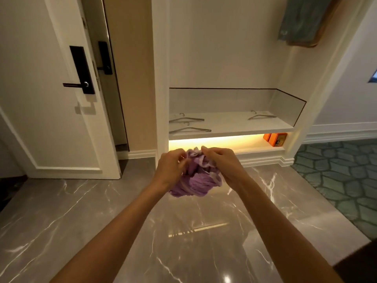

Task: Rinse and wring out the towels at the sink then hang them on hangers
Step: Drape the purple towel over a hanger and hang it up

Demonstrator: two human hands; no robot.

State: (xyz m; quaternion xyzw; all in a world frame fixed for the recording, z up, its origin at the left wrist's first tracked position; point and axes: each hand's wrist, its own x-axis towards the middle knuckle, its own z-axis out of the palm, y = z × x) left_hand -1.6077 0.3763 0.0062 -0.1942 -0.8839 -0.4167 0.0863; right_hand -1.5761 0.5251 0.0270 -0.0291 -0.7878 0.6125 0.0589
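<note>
The purple towel is a crumpled ball, so its edges and full shape are hard to make out. The left hand and the right hand grip it between them above the marble floor, with fingers curled into the cloth and the tips partly buried in folds. At 12 o'clock is a white shelf with three hangers lying flat: two at its left end and one toward the right, with bare room between. At 1 o'clock a green cloth hangs, cut off at the top. An orange box sits half hidden under the shelf.
</note>
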